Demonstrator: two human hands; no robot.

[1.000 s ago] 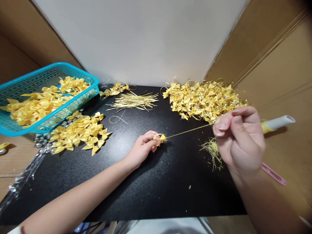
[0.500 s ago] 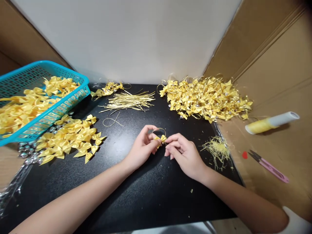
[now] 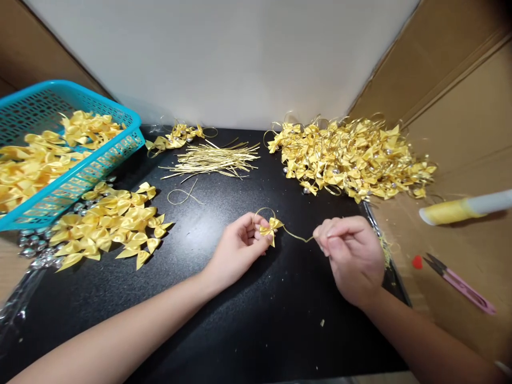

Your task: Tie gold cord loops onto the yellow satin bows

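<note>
Pinched between the thumb and fingers of my left hand (image 3: 244, 242) is a yellow ribbon bow (image 3: 272, 228), with a loop of gold cord standing above it. From the bow a length of gold cord (image 3: 296, 236) runs to the right. My right hand (image 3: 350, 256) is closed on the far end of that cord, away from the bow. Part of the bow's underside is hidden by my left fingers. A bundle of gold cord pieces (image 3: 218, 159) lies beyond both hands, and a single looped cord (image 3: 184, 195) is to their left.
At left, a blue basket (image 3: 138, 130) holds yellow bows, beside loose bows (image 3: 120, 218) and silver bells (image 3: 34, 242). A big heap of corded bows (image 3: 352, 157) lies at back right. Pink-handled snips (image 3: 460, 285) and a ribbon roll (image 3: 460, 209) lie on cardboard at right.
My right hand has moved right, away from the bow, drawing the cord out between the hands. My left hand still holds the bow. The view has shifted slightly.
</note>
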